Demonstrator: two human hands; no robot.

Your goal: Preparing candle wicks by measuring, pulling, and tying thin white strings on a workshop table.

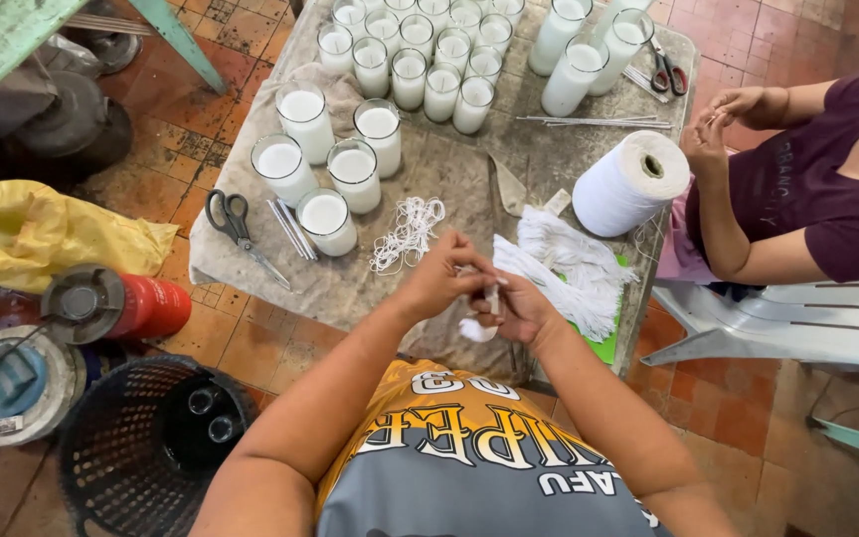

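Observation:
My left hand [439, 280] and my right hand [521, 310] meet over the near edge of a worn grey table [449, 179]. Between their fingertips they pinch a short piece of white string [490, 296], and a small white wad [476, 331] hangs just below them. A bundle of cut white strings [569, 264] lies on the table right of my hands. A tangle of thin white cord [408, 231] lies to the left.
Several glass jars of white wax [355, 175] stand on the table, with black scissors [235, 225] and a large spool of white string [630, 183]. Another person [807, 189] sits on a white chair at the right. A black basket [146, 438] and yellow bag [42, 234] are on the floor.

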